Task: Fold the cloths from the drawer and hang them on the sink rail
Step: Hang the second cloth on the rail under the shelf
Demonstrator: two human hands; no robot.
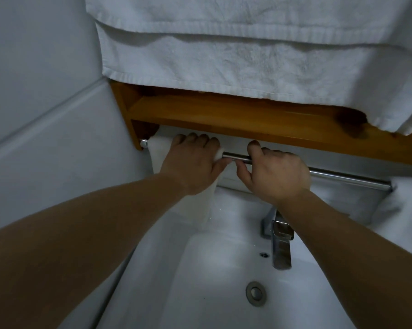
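Folded cloth [160, 153] hung over the rail's [342, 178] left end. Your left hand [195, 165] lay flat on it, fingers straight; right hand [276, 174] curled round bare rail. Soft, light, likely slippery on steel: take it at the fold.

Both bare forearms are extended forward. The left hand [195, 162] is laid flat, fingers [193, 140] straight; the right hand [277, 173] is held curled, knuckles up.
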